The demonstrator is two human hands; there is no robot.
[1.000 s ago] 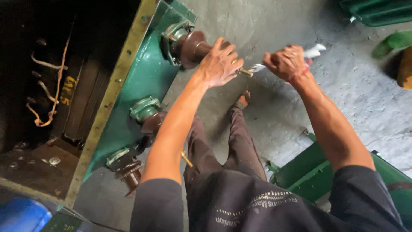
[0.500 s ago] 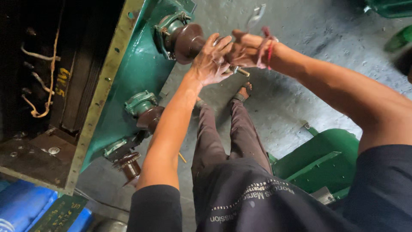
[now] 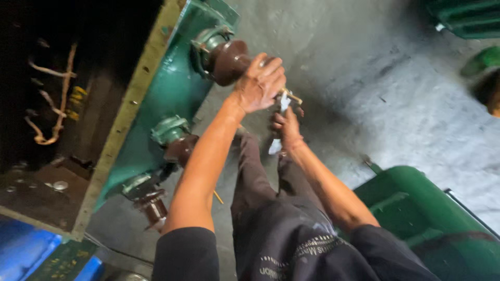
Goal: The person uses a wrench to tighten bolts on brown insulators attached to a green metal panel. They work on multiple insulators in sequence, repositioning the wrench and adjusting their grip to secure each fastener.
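I see a grey concrete floor (image 3: 396, 104), stained dark in patches and paler toward the right. On it stands a green tank (image 3: 172, 99) at left with its open top facing away from me, and a second green casing (image 3: 416, 208) sits at lower right, with more green metal (image 3: 463, 18) at the top right corner. My feet rest on the floor between the two, though they are mostly hidden.

A glossy brown insulator (image 3: 229, 61) juts from the green panel (image 3: 172, 99) at upper centre, its outer end covered by a hand. A white strip (image 3: 278, 125), crumpled, hangs just below its brass stud (image 3: 292, 97).
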